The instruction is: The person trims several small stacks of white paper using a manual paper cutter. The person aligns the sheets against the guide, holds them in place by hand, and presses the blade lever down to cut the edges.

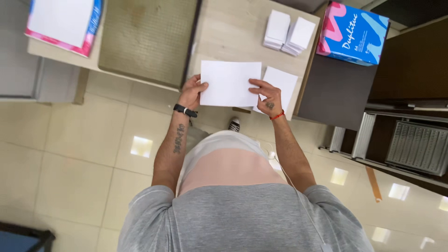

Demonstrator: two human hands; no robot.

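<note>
Both hands hold one white sheet of paper [229, 83] over the near edge of a pale wooden table [233, 32]. The left hand [192, 92] is clamped on the sheet's left edge, thumb on top; the right hand [267, 95] is clamped on its lower right corner, fingers spread across the face. The sheet lies level and flat between them, unfolded.

Just to the right of it, partly under the right hand, a second white sheet [283, 83] rests on the table, its corner overhanging the edge. Farther back stand two small stacks of white folded papers [289, 33], side by side and touching. Left of the held sheet, a greenish cutting mat [147, 39] covers much of the table. Nothing lies between the hands and the stacks.

At the far right corner sits a boxy ream package [352, 31], bright blue with pink wavy shapes and white script. At the far left, a flatter package [63, 23] with a white top and pink and blue edging lies at the table's corner. A dark cabinet [338, 93] stands beneath the blue package, with a metal rack [415, 144] to its right over the glossy tiled floor [79, 154].
</note>
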